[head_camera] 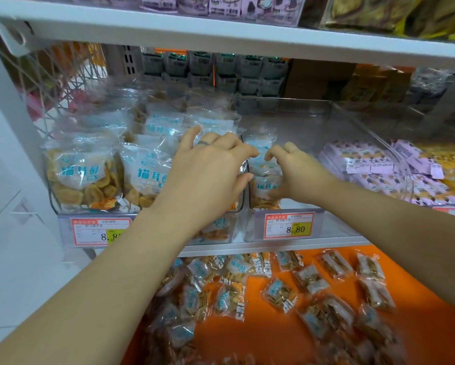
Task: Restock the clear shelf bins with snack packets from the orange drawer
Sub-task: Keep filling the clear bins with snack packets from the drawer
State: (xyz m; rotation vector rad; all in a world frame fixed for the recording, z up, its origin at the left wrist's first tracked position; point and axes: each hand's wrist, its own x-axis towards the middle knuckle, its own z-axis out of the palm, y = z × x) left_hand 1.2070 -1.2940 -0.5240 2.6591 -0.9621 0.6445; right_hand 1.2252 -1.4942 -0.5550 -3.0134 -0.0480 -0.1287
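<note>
Clear shelf bins stand side by side on the shelf. The left bin [53, 204] is packed with upright clear snack packets [81, 175] with blue print. The middle bin [313, 111] holds a short row of the same packets [260, 146] at its left front. My left hand [210, 172] lies spread over the packet tops by the divider between the two bins, fingers fairly straight. My right hand [292, 172] has fingers curled over and thumb under the middle bin's packets, pinching them. Below, the orange drawer [274, 341] is pulled out with several small packets [229, 301] scattered in it.
A right-hand bin holds purple packets [366, 164] and yellow ones behind. Price tags [289, 225] reading 8.80 hang on the bin fronts. A white upper shelf [221, 30] runs close overhead, and a white side panel [15, 143] bounds the left.
</note>
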